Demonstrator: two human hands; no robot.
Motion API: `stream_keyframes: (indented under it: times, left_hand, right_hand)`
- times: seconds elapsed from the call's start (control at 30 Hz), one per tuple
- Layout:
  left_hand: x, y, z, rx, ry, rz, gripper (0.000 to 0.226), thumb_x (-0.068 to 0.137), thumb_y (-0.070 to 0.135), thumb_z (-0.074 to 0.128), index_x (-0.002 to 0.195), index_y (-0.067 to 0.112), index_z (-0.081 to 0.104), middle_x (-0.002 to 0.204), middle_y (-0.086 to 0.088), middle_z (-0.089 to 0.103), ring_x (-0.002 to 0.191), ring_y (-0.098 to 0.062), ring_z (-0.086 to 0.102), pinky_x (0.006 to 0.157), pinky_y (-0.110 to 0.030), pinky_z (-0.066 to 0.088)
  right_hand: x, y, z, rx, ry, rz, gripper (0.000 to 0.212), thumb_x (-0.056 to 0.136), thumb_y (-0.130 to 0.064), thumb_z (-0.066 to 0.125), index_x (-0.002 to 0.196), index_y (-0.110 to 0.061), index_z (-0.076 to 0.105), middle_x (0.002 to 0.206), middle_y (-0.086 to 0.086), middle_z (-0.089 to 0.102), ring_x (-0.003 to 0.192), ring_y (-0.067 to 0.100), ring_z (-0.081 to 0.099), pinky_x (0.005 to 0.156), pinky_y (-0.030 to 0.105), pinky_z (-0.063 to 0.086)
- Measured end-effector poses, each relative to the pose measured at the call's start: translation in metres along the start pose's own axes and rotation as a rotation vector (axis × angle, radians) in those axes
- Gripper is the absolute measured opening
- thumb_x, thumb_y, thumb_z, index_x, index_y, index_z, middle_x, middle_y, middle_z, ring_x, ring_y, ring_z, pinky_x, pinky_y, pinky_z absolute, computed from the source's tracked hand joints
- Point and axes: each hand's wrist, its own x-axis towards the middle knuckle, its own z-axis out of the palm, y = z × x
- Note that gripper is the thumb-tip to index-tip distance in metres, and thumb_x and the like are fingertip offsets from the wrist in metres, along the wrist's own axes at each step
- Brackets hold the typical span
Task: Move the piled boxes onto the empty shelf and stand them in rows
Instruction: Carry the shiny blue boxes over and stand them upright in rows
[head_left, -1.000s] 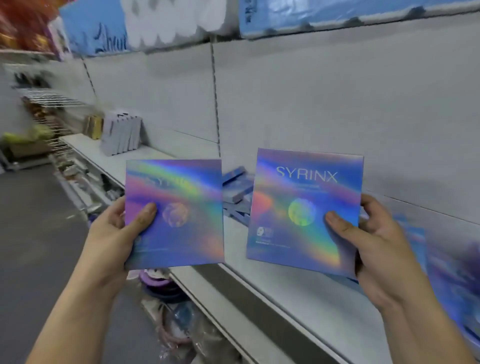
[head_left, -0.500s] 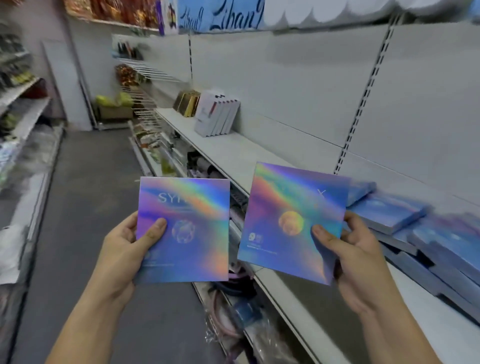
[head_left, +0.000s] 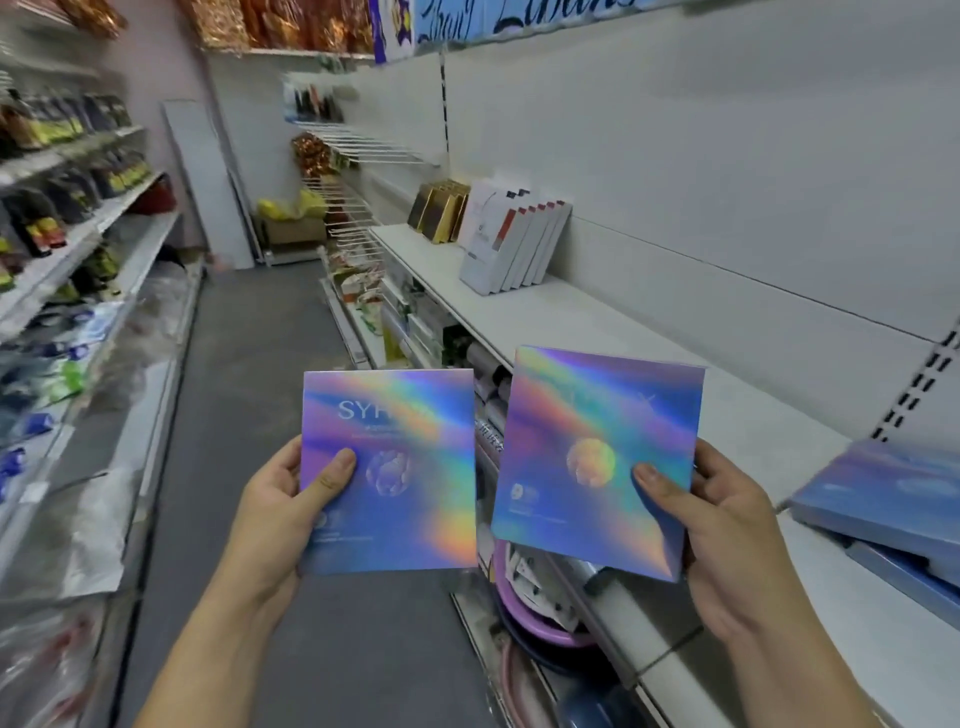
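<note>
Though barely begun, grips one flat shiny rainbow box (head_left: 395, 519) in left hand (head_left: 275, 519), second rainbow box (head_left: 597, 415) in right hand (head_left: 727, 525), mid-frame, thumbs (head_left: 332, 473) in front, fingers (head_left: 711, 467) behind. Leaves blue boxes (head_left: 883, 499) piled at right edge, none standing on long white shelf (head_left: 571, 322).

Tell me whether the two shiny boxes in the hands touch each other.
Apart. The head view shows a narrow gap, top to bottom, between the left box and the right box.

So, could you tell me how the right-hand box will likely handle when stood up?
Probably light: the right hand holds the box by one edge. Likely stiff, since it shows no sag. Thin, so it may tip unless leaned.
</note>
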Motion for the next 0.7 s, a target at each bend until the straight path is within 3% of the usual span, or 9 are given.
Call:
stream_keyframes:
  times: [0.1,0.23,0.33,0.47,0.63,0.7]
  left_hand:
    - [0.046,0.007,-0.01,0.013,0.0,0.009,0.066,0.055,0.049,0.093,0.109,0.019,0.073,0.11,-0.01,0.078,0.087,-0.02,0.077,0.07,-0.033,0.064]
    - [0.109,0.006,-0.017,-0.006,0.007,-0.005,0.029,0.078,0.025,0.074,0.107,0.019,0.072,0.108,-0.009,0.079,0.083,-0.018,0.077,0.072,-0.034,0.064]
    - [0.158,-0.003,-0.018,-0.006,-0.041,-0.025,0.031,0.081,0.021,0.07,0.111,0.018,0.071,0.109,-0.009,0.078,0.085,-0.019,0.076,0.074,-0.036,0.064]
    - [0.225,-0.017,-0.024,-0.022,-0.143,-0.054,0.034,0.081,0.022,0.07,0.115,0.017,0.071,0.11,-0.009,0.078,0.085,-0.021,0.076,0.07,-0.036,0.064]
    - [0.307,-0.031,-0.04,-0.06,-0.28,-0.114,0.037,0.081,0.018,0.069,0.117,0.012,0.07,0.107,-0.011,0.079,0.082,-0.02,0.077,0.064,-0.032,0.063]
    - [0.336,-0.03,-0.039,-0.075,-0.323,-0.139,0.037,0.079,0.016,0.068,0.115,0.01,0.07,0.104,-0.011,0.079,0.079,-0.02,0.077,0.063,-0.031,0.063]
  right_hand:
    - [0.042,0.009,0.022,0.031,0.005,0.015,0.03,0.086,0.005,0.065,0.11,-0.013,0.07,0.104,0.008,0.079,0.084,0.022,0.076,0.065,0.029,0.061]
    - [0.092,0.02,0.049,0.027,0.027,0.025,0.031,0.086,0.005,0.066,0.113,-0.011,0.069,0.104,0.009,0.079,0.083,0.024,0.076,0.065,0.034,0.061]
    - [0.121,0.031,0.064,0.016,0.065,0.021,0.033,0.085,0.003,0.068,0.114,-0.011,0.07,0.107,0.01,0.078,0.089,0.029,0.076,0.074,0.04,0.063]
    - [0.157,0.044,0.092,0.01,0.149,-0.016,0.037,0.077,-0.001,0.071,0.112,-0.011,0.07,0.105,0.011,0.078,0.085,0.025,0.077,0.071,0.038,0.063]
    - [0.191,0.057,0.137,-0.013,0.251,-0.058,0.049,0.06,-0.021,0.085,0.107,-0.017,0.075,0.109,0.01,0.078,0.092,0.028,0.076,0.087,0.054,0.059]
    - [0.2,0.058,0.154,-0.022,0.294,-0.067,0.043,0.059,-0.021,0.085,0.102,-0.021,0.078,0.109,0.01,0.078,0.091,0.027,0.076,0.084,0.051,0.061]
